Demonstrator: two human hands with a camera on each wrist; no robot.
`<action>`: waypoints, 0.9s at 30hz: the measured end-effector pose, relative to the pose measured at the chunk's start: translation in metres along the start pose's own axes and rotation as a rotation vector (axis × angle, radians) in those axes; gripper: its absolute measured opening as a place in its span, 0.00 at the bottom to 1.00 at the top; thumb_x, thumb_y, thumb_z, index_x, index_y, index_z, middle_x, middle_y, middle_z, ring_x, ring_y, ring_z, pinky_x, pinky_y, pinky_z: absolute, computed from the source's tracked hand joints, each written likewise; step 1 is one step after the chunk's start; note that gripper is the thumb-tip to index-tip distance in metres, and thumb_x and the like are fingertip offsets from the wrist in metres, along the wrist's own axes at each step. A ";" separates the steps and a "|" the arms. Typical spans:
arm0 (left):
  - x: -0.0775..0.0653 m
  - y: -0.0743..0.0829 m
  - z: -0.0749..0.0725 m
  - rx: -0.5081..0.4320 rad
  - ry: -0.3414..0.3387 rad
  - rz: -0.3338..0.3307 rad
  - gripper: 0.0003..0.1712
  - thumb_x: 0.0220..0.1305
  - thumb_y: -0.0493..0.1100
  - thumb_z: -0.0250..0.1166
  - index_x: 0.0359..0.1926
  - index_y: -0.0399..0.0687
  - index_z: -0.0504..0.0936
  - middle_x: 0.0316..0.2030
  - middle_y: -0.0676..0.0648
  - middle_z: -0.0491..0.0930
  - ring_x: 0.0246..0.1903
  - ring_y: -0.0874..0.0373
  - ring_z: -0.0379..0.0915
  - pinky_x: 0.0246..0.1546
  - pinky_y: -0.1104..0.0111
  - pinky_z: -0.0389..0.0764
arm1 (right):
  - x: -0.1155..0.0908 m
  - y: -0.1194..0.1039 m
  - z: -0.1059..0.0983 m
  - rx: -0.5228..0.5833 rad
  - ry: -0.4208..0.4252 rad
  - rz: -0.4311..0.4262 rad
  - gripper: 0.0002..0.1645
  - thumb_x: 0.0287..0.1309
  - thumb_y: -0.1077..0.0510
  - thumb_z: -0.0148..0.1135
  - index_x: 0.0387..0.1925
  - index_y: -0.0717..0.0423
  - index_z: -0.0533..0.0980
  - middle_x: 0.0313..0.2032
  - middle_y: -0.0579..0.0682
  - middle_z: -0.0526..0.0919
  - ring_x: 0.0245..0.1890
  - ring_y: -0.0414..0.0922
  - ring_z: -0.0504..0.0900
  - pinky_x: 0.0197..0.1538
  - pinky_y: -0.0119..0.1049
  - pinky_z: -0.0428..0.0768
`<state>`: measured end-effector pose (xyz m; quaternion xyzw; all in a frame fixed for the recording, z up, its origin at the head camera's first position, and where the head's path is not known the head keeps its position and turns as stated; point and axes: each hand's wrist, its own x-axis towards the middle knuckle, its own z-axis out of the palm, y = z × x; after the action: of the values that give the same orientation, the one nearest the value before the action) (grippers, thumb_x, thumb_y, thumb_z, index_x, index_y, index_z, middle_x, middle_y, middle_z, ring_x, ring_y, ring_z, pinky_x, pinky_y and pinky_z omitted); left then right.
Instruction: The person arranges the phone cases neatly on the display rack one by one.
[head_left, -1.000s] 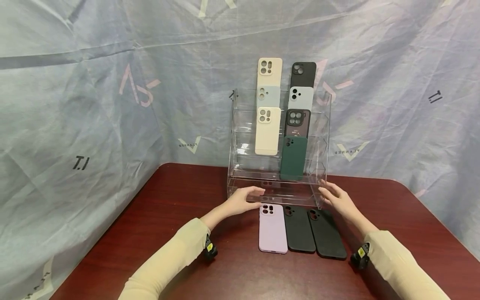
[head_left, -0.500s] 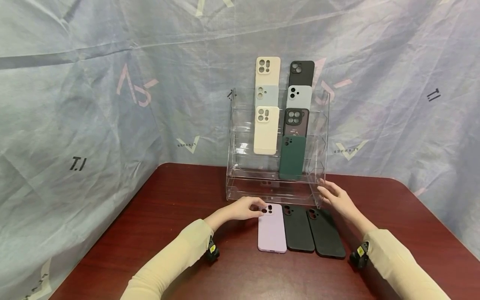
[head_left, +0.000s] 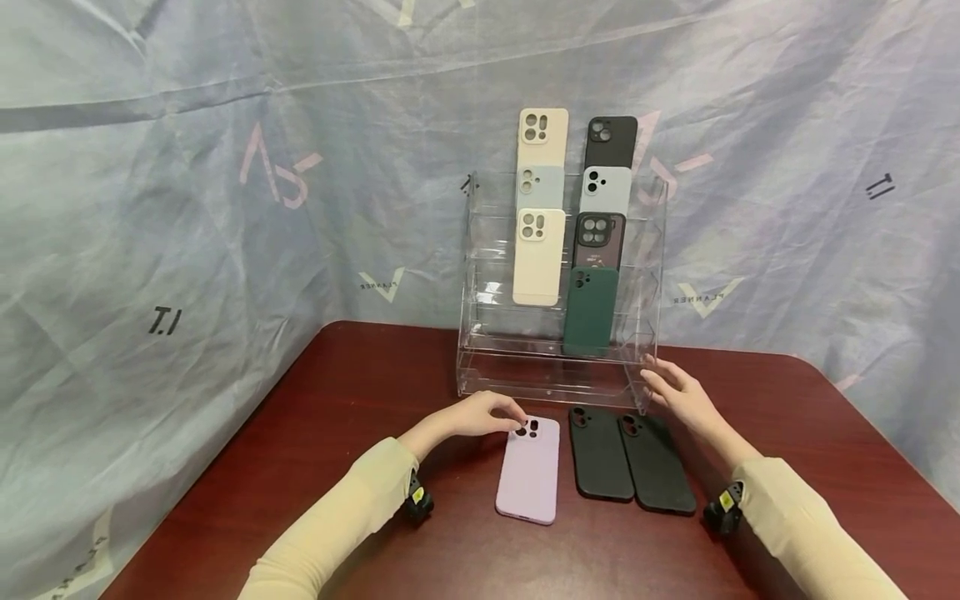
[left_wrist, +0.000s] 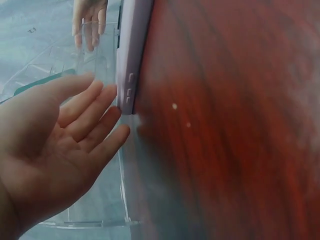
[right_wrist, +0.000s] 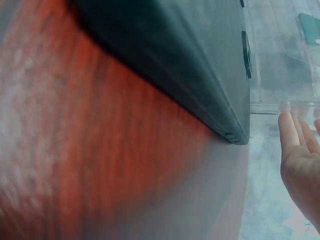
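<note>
A lilac phone case [head_left: 528,475] lies slightly turned on the table, camera cutouts at its far end. My left hand [head_left: 480,414] is at its far left corner, thumb and forefinger beside the cutouts. In the left wrist view, the fingers [left_wrist: 104,117] are fairly straight, fingertips right at the edge of the case [left_wrist: 132,60]. My right hand [head_left: 682,400] rests its fingertips at the right side of a clear tiered display stand [head_left: 510,379], fingers extended. To the right of the lilac case lie two black phone cases, one [head_left: 602,458] nearer it and another [head_left: 658,467] beyond.
On the stand, phone cases stand in two columns: cream [head_left: 538,258], pale blue [head_left: 542,185] and another cream case [head_left: 543,146] at left. Green [head_left: 591,312], dark-framed [head_left: 600,242], light blue [head_left: 606,192] and black [head_left: 613,150] ones are at right. A grey curtain [head_left: 390,208] hangs behind.
My left hand has come down from in front of the stand to the lilac case. The case has shifted left and turned, parting from the black cases. My right hand stays at the stand.
</note>
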<state>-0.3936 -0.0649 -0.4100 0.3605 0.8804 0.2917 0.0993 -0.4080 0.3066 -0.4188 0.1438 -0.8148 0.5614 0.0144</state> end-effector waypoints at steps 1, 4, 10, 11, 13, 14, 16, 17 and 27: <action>0.000 -0.001 -0.001 -0.002 0.002 -0.004 0.12 0.66 0.46 0.59 0.47 0.49 0.82 0.47 0.52 0.82 0.54 0.59 0.74 0.57 0.67 0.74 | 0.000 -0.001 -0.001 -0.002 0.000 -0.001 0.38 0.68 0.45 0.48 0.71 0.59 0.52 0.69 0.65 0.53 0.51 0.24 0.73 0.52 0.21 0.76; -0.001 -0.002 -0.002 -0.007 0.031 -0.006 0.12 0.67 0.46 0.58 0.46 0.49 0.83 0.46 0.51 0.83 0.53 0.57 0.75 0.56 0.65 0.74 | 0.000 -0.002 -0.002 -0.005 -0.004 -0.004 0.39 0.68 0.45 0.48 0.71 0.60 0.51 0.69 0.66 0.53 0.51 0.23 0.73 0.52 0.22 0.76; -0.001 -0.005 0.002 -0.062 0.086 -0.035 0.15 0.66 0.42 0.59 0.51 0.43 0.80 0.49 0.47 0.81 0.51 0.53 0.77 0.53 0.65 0.77 | -0.001 0.000 -0.001 -0.018 -0.003 0.003 0.38 0.68 0.44 0.48 0.71 0.58 0.52 0.69 0.66 0.54 0.49 0.22 0.73 0.51 0.21 0.76; -0.001 -0.005 0.002 -0.074 0.081 -0.043 0.16 0.66 0.42 0.59 0.52 0.42 0.79 0.50 0.46 0.81 0.51 0.52 0.77 0.53 0.65 0.77 | -0.001 0.001 -0.001 -0.017 -0.005 0.003 0.38 0.68 0.44 0.48 0.71 0.57 0.52 0.69 0.65 0.54 0.50 0.23 0.73 0.52 0.21 0.76; 0.000 -0.005 0.003 -0.094 0.062 -0.058 0.17 0.65 0.41 0.60 0.53 0.40 0.78 0.50 0.44 0.80 0.51 0.51 0.77 0.52 0.65 0.78 | -0.001 0.002 -0.001 -0.017 -0.010 0.004 0.38 0.68 0.44 0.47 0.72 0.57 0.52 0.69 0.65 0.54 0.53 0.26 0.74 0.52 0.21 0.76; 0.000 -0.004 0.003 -0.102 0.051 -0.066 0.18 0.64 0.41 0.61 0.54 0.39 0.78 0.50 0.44 0.80 0.50 0.52 0.77 0.52 0.65 0.78 | -0.001 0.003 -0.001 -0.014 -0.012 0.002 0.38 0.68 0.45 0.47 0.72 0.57 0.52 0.69 0.65 0.54 0.54 0.28 0.74 0.52 0.22 0.76; 0.001 -0.004 0.003 -0.109 0.034 -0.083 0.19 0.62 0.40 0.63 0.54 0.39 0.78 0.50 0.44 0.80 0.49 0.52 0.78 0.49 0.67 0.79 | -0.001 0.004 -0.001 -0.008 -0.009 0.002 0.38 0.68 0.45 0.47 0.71 0.57 0.52 0.69 0.65 0.54 0.56 0.31 0.74 0.52 0.22 0.76; 0.002 -0.004 0.003 -0.108 0.029 -0.087 0.20 0.60 0.40 0.64 0.53 0.39 0.78 0.50 0.44 0.80 0.47 0.53 0.78 0.47 0.68 0.79 | -0.001 0.004 -0.001 -0.007 -0.008 0.001 0.37 0.68 0.45 0.47 0.71 0.57 0.52 0.69 0.65 0.54 0.56 0.31 0.73 0.52 0.22 0.76; 0.000 -0.007 0.005 -0.036 0.052 -0.165 0.19 0.53 0.44 0.70 0.46 0.44 0.83 0.40 0.49 0.83 0.38 0.62 0.76 0.38 0.74 0.77 | 0.002 0.003 0.000 0.008 -0.006 -0.002 0.37 0.68 0.45 0.48 0.71 0.58 0.52 0.69 0.66 0.55 0.49 0.22 0.73 0.51 0.22 0.76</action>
<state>-0.3961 -0.0670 -0.4181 0.2772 0.9039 0.3077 0.1067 -0.4101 0.3071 -0.4210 0.1463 -0.8125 0.5642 0.0120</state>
